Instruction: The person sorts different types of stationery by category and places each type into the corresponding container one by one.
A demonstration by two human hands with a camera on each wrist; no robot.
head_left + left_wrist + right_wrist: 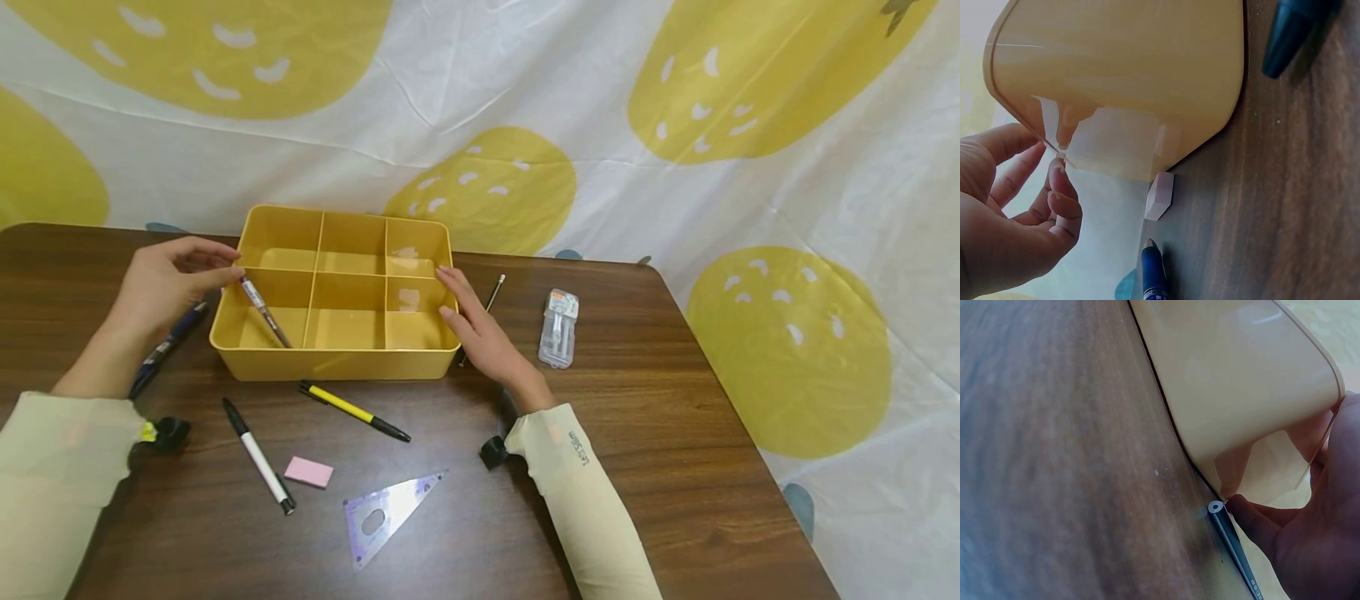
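Head view: apparently pinching slim pen (pixel 264 310) by its upper end with left hand (pixel 161 279), thumb and index set narrow, presumably to guide the slant down into front-left compartment of yellow box (pixel 330 365)
Steadying right side of same box with right hand (pixel 483 333), with fairly straight fingers at rim, probably against sliding
On pen: pale printed barrel, darker brownish lower part, lower end near front wall of compartment
Within reach in front: yellow-black pen (pixel 352 404), white marker (pixel 258 458), pink eraser (pixel 309 472), transparent set square (pixel 397 504)

Left wrist view: seen with fingertips close together at left rim, likely for a fine hold; unable to judge firmness, with pen barrel hidden behind box wall

Right wrist view: touching outer wall with fingertips, just beside near end of black stick (pixel 1232 547); likely bracing only, with no loose item in grasp; noting smooth, glossy wall, mirroring fingers
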